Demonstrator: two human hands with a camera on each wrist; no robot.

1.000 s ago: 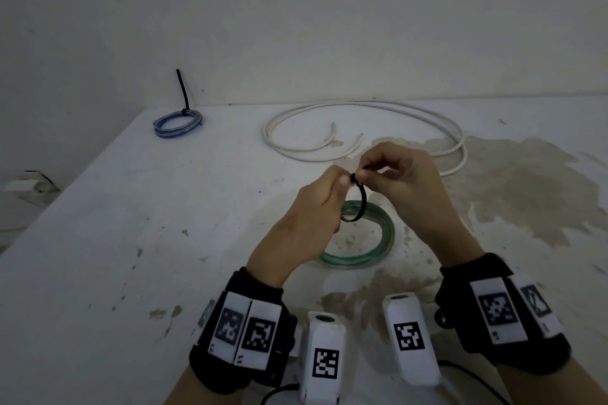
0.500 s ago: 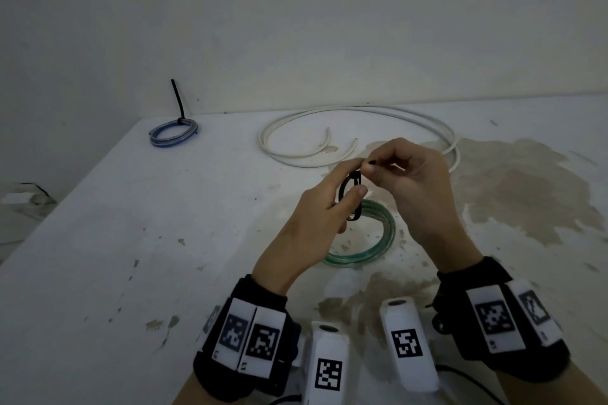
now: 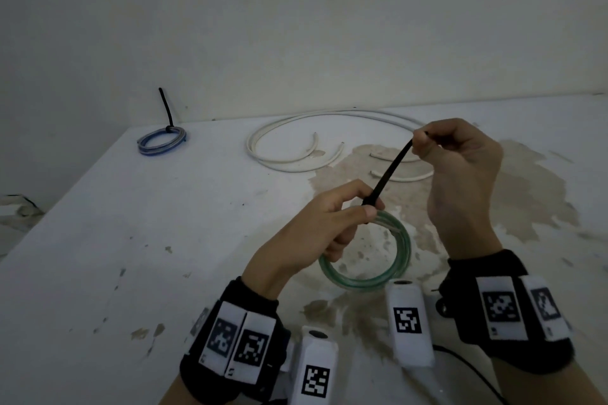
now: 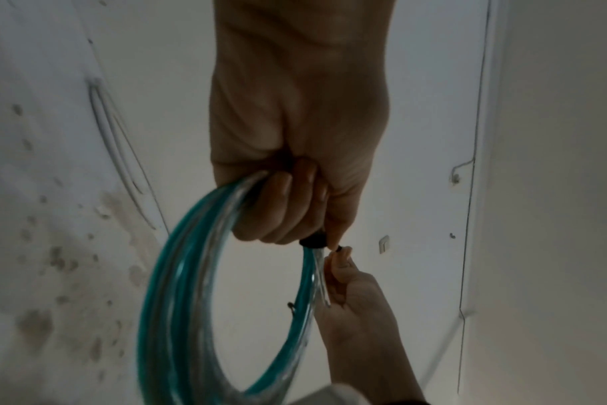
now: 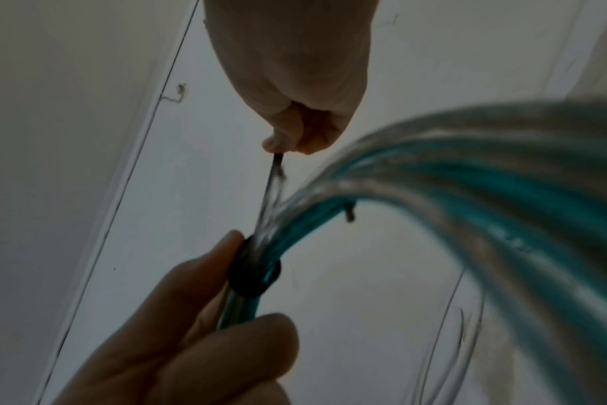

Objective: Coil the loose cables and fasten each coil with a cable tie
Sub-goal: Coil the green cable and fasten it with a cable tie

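Note:
My left hand [image 3: 367, 207] grips the top of a green cable coil [image 3: 399, 268], which hangs tilted just over the table. A black cable tie [image 3: 391, 168] is cinched round the coil beside my left fingertips, and its loop [image 5: 252, 274] sits tight on the strands. The tie's tail runs up and right to my right hand [image 3: 419, 141], which pinches its end. In the left wrist view my left hand [image 4: 288, 208] holds the coil [image 4: 177, 301] with the tie's head [image 4: 314, 242] at the thumb. My right hand [image 5: 285, 148] shows in the right wrist view.
A blue coil [image 3: 161, 141] fastened with a black tie lies at the table's far left corner. Loose white cable [image 3: 289, 164] curves across the far middle, with short white pieces near a brown stain [image 3: 513, 194]. The table's left edge [image 3: 65, 207] drops off.
The tie's wide loop has closed tight round the green coil. My right hand has drawn the tail out, up and to the right. My left hand stays on the coil.

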